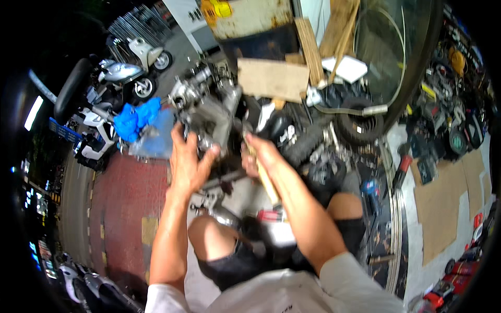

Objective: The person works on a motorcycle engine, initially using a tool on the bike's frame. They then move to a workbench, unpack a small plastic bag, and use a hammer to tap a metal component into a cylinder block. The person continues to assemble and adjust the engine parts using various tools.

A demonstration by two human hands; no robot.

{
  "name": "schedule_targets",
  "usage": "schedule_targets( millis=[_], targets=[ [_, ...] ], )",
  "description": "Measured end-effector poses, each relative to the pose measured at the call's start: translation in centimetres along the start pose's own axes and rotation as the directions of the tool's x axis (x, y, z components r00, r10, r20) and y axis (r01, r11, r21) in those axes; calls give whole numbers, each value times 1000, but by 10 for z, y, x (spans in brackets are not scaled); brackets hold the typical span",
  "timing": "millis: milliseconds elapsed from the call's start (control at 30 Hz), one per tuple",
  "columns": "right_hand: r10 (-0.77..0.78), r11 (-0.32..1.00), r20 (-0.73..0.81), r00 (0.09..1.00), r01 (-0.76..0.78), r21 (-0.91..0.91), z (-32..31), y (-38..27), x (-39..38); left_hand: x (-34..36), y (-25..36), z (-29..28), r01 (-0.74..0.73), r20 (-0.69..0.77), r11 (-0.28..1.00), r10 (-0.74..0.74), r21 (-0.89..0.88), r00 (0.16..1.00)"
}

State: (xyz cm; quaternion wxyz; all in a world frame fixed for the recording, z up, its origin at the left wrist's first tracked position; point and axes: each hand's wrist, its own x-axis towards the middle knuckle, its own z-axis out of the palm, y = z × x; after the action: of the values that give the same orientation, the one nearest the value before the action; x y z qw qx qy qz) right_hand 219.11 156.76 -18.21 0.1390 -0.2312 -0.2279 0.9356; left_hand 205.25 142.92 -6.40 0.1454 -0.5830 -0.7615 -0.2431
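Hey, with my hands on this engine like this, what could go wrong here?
1. Your left hand is spread against the grey engine block; a slip of the wooden-handled tool in your right hand could strike its fingers.
2. Your bare knee sits right under the work, so anything dropped may hit it.

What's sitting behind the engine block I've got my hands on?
Behind the engine block stands a cardboard sheet against a rusty metal box. Blue cloth lies to its left. The block and cardboard hide what lies directly behind them.

Tool tip (245,136) hidden behind engine (209,112); hands blurred.
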Motion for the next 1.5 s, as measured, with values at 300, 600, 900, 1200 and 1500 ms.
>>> schedule_targets(
  millis=[300, 600, 900, 1200, 1500],
  targets=[
    [-66, 990, 57, 996, 58, 126, 9, 14, 0, -13, -1, 3, 29, 57, 1000, -29, -4, 998],
    [82, 943, -363, 928, 46, 330, -117, 117, 18, -16, -10, 6, -10, 30, 1000, 9, 25, 1000],
    [-101, 994, 97, 990, 105, -36, -1, -3, -4, -14, -14, -2, -25, 0, 1000, 25, 8, 1000],
    [-121, 978, 118, 986, 98, 183, 0, 27, 8, -12, -11, 9, -17, 47, 1000, 18, -13, 999],
    [105, 898, -480, 871, 125, 423, -114, 115, 19, -11, -6, 6, 14, 86, 1000, -11, -25, 996]
  ],
)
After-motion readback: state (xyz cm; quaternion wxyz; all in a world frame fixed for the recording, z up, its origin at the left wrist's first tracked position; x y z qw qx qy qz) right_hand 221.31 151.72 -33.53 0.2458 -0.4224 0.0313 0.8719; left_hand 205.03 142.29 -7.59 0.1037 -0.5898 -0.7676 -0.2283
